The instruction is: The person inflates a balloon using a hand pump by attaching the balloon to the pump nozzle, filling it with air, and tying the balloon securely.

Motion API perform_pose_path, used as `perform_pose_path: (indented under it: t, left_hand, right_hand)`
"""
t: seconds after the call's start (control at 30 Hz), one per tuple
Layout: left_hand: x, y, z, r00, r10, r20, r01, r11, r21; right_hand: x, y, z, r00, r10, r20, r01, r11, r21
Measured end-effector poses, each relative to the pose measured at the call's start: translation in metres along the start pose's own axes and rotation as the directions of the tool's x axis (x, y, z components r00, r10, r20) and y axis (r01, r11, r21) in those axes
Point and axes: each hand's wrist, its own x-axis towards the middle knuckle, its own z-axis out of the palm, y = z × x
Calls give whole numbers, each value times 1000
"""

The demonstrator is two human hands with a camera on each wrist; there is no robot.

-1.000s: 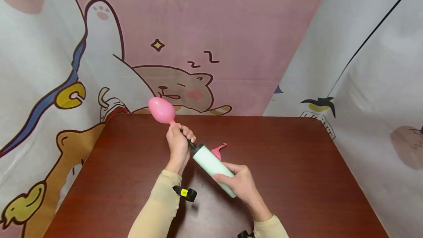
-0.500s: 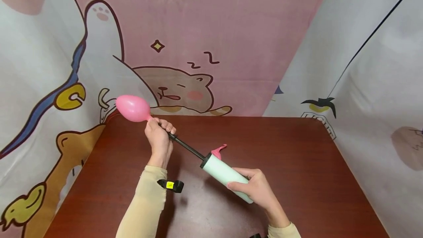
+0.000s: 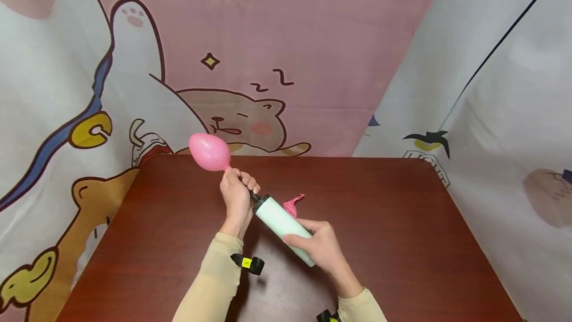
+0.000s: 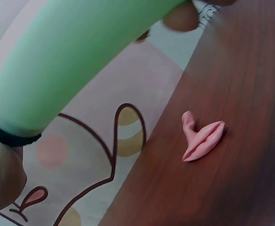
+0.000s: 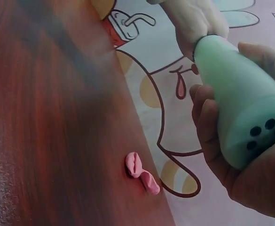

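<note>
My left hand (image 3: 238, 199) grips the black nozzle end of a hand balloon pump, with the neck of a partly inflated pink balloon (image 3: 209, 152) pinched there. The balloon points up and to the left. In my right hand (image 3: 322, 247) is the mint-green barrel of the balloon pump (image 3: 282, 227), fingers and thumb wrapped round it. The pump slants down to the right, its black rod almost wholly inside the barrel. Several dark holes show in the barrel's end in the right wrist view. The left wrist view shows the barrel (image 4: 76, 61) close up, its black collar beside my left hand.
A limp, uninflated pink balloon (image 3: 292, 206) lies on the brown table (image 3: 384, 212), just beyond the pump. Behind the table hangs a cartoon-printed cloth (image 3: 330, 63). Each wrist wears a small black camera (image 3: 253, 265).
My hands spread apart, drawing the barrel off the black rod, then came back together so the rod slid in. The pink balloon swung left and returned, looking slightly bigger than a second ago.
</note>
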Motion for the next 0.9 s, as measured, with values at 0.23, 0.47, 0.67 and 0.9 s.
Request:
perform_pose_path:
  t: [0.23, 0.47, 0.67, 0.9]
  left_hand:
    - [23, 27, -11, 997, 40, -60, -43, 998, -50]
    - [45, 53, -24, 983, 113, -142, -127, 988, -90]
    - [37, 36, -15, 992, 72, -102, -78, 995, -58]
    - [12, 8, 1, 1000, -16, -1, 16, 1000, 9]
  right_hand:
    - [-7, 3, -16, 997, 30, 72, -27, 999, -45]
    - [-13, 7, -38, 995, 4, 100, 6, 995, -95]
    - [-6, 3, -24, 998, -29, 58, 35, 994, -101]
    - [4, -4, 5, 996, -71, -62, 63, 990, -124]
